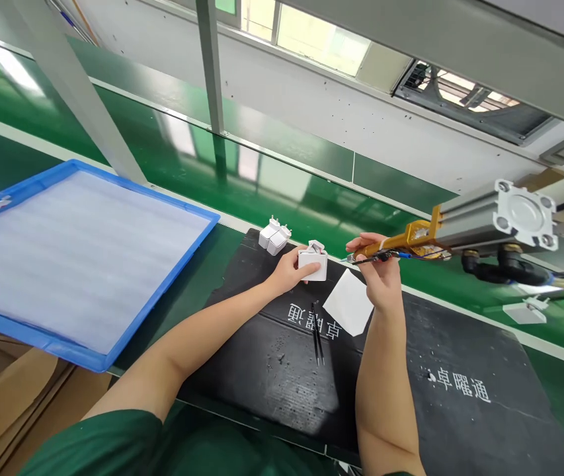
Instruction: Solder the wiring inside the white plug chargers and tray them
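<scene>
My left hand (289,270) grips a white plug charger housing (315,270), its thumb across the front face. The housing's top is open and small parts stick up there. Wrapped around an orange dispensing gun (373,249) is my right hand (382,281). The gun's thin teal tip points left toward the housing, a short gap away. Behind the hands, two white plug chargers (275,238) stand with their pins up. Black tweezers (317,334) and a white sheet of paper (350,303) lie on the black mat (276,370) between my forearms.
A silver cylinder (480,215) with hoses hangs at the right, joined to the gun. A blue tray (162,291) lined with white foam is at the left. Another white charger (527,311) is at the right. Grey posts (209,73) rise from the green bench.
</scene>
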`<state>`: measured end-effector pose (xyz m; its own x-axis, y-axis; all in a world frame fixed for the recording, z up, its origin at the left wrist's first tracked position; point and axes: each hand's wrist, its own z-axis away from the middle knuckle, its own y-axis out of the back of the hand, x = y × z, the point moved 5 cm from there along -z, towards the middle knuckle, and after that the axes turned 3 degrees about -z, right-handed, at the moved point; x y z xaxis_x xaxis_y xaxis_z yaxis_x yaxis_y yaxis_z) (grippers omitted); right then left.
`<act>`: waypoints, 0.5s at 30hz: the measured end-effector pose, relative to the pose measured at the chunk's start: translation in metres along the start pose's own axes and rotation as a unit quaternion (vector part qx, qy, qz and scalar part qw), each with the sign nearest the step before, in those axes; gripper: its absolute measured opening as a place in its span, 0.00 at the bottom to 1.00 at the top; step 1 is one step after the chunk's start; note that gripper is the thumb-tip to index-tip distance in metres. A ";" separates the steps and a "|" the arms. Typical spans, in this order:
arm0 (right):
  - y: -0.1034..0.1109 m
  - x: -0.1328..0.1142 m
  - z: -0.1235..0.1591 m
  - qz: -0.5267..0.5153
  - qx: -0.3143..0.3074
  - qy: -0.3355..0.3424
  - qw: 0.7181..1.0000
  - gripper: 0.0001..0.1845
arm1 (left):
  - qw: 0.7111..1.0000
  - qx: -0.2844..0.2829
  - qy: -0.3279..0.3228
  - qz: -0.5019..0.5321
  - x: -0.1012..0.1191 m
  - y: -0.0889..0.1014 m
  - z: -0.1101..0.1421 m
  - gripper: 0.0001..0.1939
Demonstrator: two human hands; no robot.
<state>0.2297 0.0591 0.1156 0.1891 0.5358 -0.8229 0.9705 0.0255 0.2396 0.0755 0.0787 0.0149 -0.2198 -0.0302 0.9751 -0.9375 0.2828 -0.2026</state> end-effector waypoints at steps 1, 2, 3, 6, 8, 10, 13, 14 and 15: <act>0.003 0.002 0.000 0.014 -0.004 -0.005 1.000 0.16 | 1.000 -0.005 0.005 0.010 0.000 -0.002 0.001 0.24; 0.006 0.003 0.001 0.027 -0.007 -0.008 1.000 0.17 | 1.000 -0.008 0.011 0.019 0.000 -0.003 0.001 0.24; 0.009 0.004 0.001 0.040 -0.009 -0.010 0.999 0.17 | 0.999 -0.008 0.018 0.027 0.000 -0.004 0.001 0.24; 0.013 0.004 0.002 0.070 -0.012 -0.013 0.997 0.17 | 0.999 -0.010 0.031 0.042 -0.002 -0.005 0.001 0.26; 0.014 0.002 0.003 0.079 -0.019 -0.013 0.997 0.17 | 0.999 -0.013 0.028 0.038 -0.003 -0.005 0.001 0.27; 0.013 0.001 0.003 0.082 -0.024 -0.015 0.996 0.17 | 1.000 -0.011 0.010 0.026 -0.002 -0.004 0.000 0.26; 0.013 -0.001 0.004 0.085 -0.025 -0.024 0.996 0.16 | 0.999 -0.016 -0.027 -0.004 0.001 -0.001 0.000 0.23; 0.013 -0.001 0.004 0.088 -0.024 -0.026 0.995 0.16 | 0.999 -0.026 -0.033 -0.015 0.001 -0.001 0.000 0.23; 0.014 -0.002 0.004 0.093 -0.022 -0.026 0.995 0.16 | 0.998 -0.037 -0.032 -0.029 0.001 0.000 -0.001 0.23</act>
<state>0.2434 0.0553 0.1184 0.3729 0.4901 -0.7878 0.9110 -0.0323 0.4111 0.0757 0.0791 0.0159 -0.1847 -0.1101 0.9766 -0.9270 0.3496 -0.1359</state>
